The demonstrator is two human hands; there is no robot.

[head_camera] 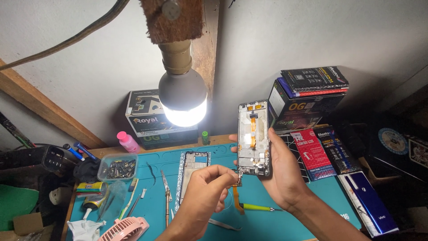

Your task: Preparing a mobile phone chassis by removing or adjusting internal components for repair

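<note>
Beneath a lit bulb (pixel 183 96) hung low from the wall, our teal bench mat (pixel 312 196) carries the work. Our right hand (pixel 278 172) is clamped around an opened phone frame (pixel 254 137), held upright above the mat with its inner side and orange ribbon toward us. Our left hand (pixel 205 192) pinches its fingertips together on a small part (pixel 240 177) at the frame's lower edge (too small to identify). Just behind the left hand a second phone frame (pixel 192 168) lies flat. Tweezers (pixel 166 189) and a green-handled screwdriver (pixel 258 207) rest nearby; stacked boxes (pixel 307 96) stand against the wall.
</note>
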